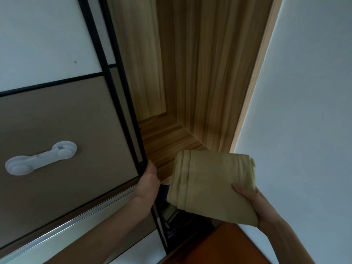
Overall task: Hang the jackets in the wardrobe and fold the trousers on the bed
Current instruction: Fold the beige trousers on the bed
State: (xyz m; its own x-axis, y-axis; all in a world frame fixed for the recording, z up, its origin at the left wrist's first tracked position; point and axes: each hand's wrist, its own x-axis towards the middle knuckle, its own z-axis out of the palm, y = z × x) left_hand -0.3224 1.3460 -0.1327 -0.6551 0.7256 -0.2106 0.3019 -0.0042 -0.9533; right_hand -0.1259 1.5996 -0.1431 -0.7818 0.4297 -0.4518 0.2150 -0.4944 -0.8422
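**Folded trousers carried to the open wardrobe**

The right hand (pixel 255 204) holds a folded, mustard-coloured pair of trousers (pixel 211 185) from below, thumb pinched over the near edge and the other fingers hidden underneath. That flat, supporting grip probably keeps the folds from slipping apart while the bundle is carried. The bundle hangs in the air, tilted, and touches nothing else.

To the left of that grip, the left hand (pixel 149 180) clasps the dark-framed edge of the sliding door (pixel 62 115), fingers curled behind the frame, seemingly to hold the opening wide enough for the bundle. A white plastic handle (pixel 41 158) sits further left on the door panel.

Just beyond the trousers lies the wardrobe (pixel 200 73), with wood-grain walls and a bare wood shelf (pixel 163 143), the likely resting place. Below the grip, a darker compartment shows some stacked items, too dim to identify. No jackets are in view.
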